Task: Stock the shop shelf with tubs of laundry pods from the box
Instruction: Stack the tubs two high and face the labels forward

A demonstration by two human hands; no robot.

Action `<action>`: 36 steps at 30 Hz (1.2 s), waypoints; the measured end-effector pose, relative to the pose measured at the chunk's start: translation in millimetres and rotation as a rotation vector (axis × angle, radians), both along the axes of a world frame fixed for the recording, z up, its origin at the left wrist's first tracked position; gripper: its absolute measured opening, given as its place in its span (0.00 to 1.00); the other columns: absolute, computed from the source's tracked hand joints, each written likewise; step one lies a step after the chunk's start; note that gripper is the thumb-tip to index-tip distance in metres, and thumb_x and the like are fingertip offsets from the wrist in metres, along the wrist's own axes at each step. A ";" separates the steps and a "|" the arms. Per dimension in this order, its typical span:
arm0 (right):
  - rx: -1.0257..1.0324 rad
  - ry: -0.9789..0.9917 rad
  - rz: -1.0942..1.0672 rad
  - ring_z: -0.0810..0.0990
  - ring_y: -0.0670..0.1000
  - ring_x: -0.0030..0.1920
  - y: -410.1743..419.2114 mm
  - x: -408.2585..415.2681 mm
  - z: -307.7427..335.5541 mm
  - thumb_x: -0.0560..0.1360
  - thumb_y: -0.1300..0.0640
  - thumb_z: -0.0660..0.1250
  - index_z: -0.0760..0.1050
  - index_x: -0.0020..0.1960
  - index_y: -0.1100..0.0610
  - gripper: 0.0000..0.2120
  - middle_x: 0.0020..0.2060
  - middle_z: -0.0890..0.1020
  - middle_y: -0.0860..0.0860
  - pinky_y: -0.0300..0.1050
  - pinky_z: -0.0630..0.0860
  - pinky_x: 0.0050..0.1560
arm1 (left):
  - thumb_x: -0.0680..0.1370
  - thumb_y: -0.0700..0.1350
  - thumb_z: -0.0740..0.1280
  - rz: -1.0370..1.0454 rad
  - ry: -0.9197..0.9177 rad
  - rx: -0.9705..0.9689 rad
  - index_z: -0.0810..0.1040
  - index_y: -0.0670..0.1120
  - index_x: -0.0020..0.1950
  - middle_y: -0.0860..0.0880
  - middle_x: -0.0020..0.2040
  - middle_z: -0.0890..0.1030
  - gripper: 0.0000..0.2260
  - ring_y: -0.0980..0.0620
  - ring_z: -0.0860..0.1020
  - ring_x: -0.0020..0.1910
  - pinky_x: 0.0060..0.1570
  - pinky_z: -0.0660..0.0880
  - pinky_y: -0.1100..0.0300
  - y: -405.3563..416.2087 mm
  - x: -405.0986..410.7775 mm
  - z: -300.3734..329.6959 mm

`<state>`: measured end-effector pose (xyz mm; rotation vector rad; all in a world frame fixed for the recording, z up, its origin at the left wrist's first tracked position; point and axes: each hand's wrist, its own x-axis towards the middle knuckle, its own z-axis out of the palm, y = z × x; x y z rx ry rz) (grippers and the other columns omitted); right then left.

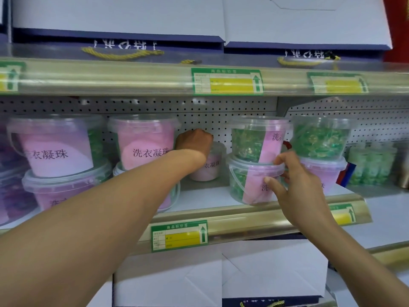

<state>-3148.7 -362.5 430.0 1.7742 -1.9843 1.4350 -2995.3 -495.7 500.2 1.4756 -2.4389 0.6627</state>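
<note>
Seven tubs [254, 138] visible: left hand [194, 142] grips the rear one, right hand [294, 180] pinches another's lid.

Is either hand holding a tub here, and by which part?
The left hand grips the top of a small tub at the back. The right hand holds the lower front tub by its lid rim.
</note>
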 end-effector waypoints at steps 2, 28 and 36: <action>0.008 0.002 -0.003 0.75 0.54 0.43 -0.7 1.6 0.6 0.73 0.60 0.69 0.64 0.50 0.50 0.15 0.45 0.77 0.53 0.45 0.68 0.40 | 0.75 0.30 0.58 0.009 -0.006 0.016 0.75 0.38 0.57 0.39 0.56 0.77 0.13 0.40 0.77 0.55 0.43 0.69 0.54 2.2 0.5 0.4; -0.039 0.060 -0.080 0.73 0.56 0.52 -10.1 86.6 0.1 0.72 0.55 0.71 0.68 0.54 0.52 0.16 0.55 0.69 0.53 0.45 0.68 0.42 | 0.74 0.38 0.68 -0.362 0.544 0.133 0.61 0.50 0.73 0.51 0.69 0.70 0.30 0.53 0.69 0.67 0.65 0.68 0.57 104.9 106.1 -29.6; -0.056 0.075 -0.088 0.74 0.57 0.51 -8.6 88.7 0.2 0.71 0.56 0.71 0.68 0.55 0.53 0.17 0.55 0.69 0.53 0.47 0.71 0.41 | 0.74 0.39 0.68 -0.386 0.460 0.160 0.66 0.49 0.70 0.53 0.69 0.68 0.26 0.53 0.68 0.67 0.65 0.64 0.62 101.3 89.3 -34.4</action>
